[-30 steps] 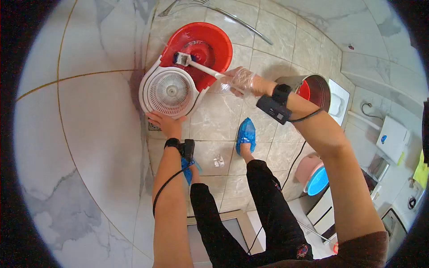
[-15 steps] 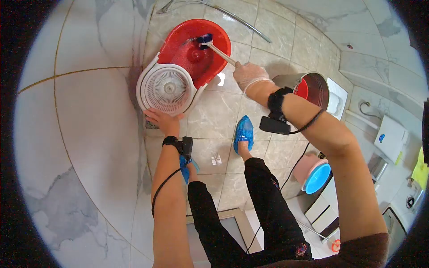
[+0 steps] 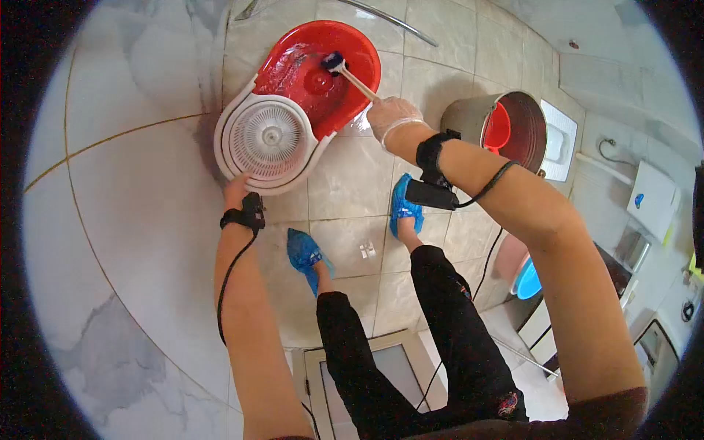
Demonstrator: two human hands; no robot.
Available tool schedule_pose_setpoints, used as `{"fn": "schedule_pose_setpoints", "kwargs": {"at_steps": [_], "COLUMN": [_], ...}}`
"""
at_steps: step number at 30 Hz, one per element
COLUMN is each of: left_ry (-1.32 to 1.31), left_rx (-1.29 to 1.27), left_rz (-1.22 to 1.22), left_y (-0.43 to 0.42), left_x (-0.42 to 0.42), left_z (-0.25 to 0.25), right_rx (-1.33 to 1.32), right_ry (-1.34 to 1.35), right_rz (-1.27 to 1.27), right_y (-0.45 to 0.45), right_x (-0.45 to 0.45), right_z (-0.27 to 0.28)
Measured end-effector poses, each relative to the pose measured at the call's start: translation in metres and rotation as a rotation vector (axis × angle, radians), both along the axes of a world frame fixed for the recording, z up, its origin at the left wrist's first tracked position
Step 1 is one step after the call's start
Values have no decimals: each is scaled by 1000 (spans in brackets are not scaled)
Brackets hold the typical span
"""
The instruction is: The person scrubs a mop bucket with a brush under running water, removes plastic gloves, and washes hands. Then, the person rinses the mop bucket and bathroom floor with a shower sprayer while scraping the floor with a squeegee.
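Note:
A red mop bucket with a white spin basket stands on the tiles by the left wall. My left hand grips the near edge of its white rim, with most of the fingers hidden behind it. My right hand, in a clear plastic glove, is closed around the light handle of a scrub brush. The dark bristles reach into the red basin, beside the round knob on its wet floor.
A metal pail holding a red scoop is right of my right hand, with a white squat toilet beyond. A metal pole lies behind the bucket. Blue shoe covers are on my feet. Pink and blue basins stand lower right.
My left hand has shifted from fingers spread on the basket rim to gripping its outer edge lower left. The brush head has moved slightly up and left in the basin.

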State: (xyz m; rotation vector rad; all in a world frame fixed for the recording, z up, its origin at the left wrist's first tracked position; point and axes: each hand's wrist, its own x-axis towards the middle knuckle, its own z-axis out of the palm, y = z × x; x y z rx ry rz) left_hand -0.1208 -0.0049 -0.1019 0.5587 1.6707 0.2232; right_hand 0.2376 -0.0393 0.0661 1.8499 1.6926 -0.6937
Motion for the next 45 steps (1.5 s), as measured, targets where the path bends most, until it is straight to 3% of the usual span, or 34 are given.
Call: {"fn": "schedule_pose_setpoints", "kwargs": {"at_steps": [6, 8, 11, 14, 17, 20, 22, 23, 25, 26, 29, 30, 33, 34, 36, 38, 40, 42, 45], "left_ry": [204, 5, -84, -14, 46, -41, -42, -34, 90, 151, 132, 163, 154, 93, 56, 94, 84, 100, 167], "left_rx": [685, 462, 407, 529, 473, 431, 444, 448, 364, 321, 374, 373, 485, 603, 646, 492, 607, 543, 285], "left_rz": [-307, 242, 344, 189, 243, 148, 256, 308, 104, 2, 124, 114, -44, -171, -173, 76, -120, -150, -15], "left_y": [-34, -25, -24, -26, -29, -26, -29, -31, -21, -19, -23, -24, -23, -24, -22, -19, -20, -17, -8], "left_x": [-10, 44, 43, 45, 52, 36, 48, 49, 24, 15, 25, 25, 14, -16, -17, 34, -6, -10, 12], "left_z": [-19, 30, 14, 20, 33, 15, 16, 20, -7, -17, -6, -2, -23, -69, -72, 2, -49, -55, -14], "right_rx": [62, 65, 32, -42, -56, -87, -48, -52, -54, -69, -58, -50, -64, -65, -69, -68, -110, -29, 3], "right_ry": [-28, -23, -22, 54, 175, 225, 313, 379, 519, 499, 382, 284, 231, 192, 120, 118, 90, 180, 466], "right_rz": [-166, -231, -335, -345, -340, -383, -460, -389, -251, -521, -347, -155, -233, -202, -136, -206, -153, -282, -475], "right_y": [-39, -51, -82, -105, -107, -105, -109, -111, -108, -109, -108, -100, -85, -82, -84, -87, -85, -102, -104], "right_x": [10, 23, 24, 13, -1, -29, -42, -46, -57, -62, -36, -27, -10, -1, 18, 33, 31, 6, -17], "right_z": [8, 4, -1, -6, -18, -23, -26, -26, -25, -40, -44, -24, -18, -13, -4, -1, 7, -22, -28]}}
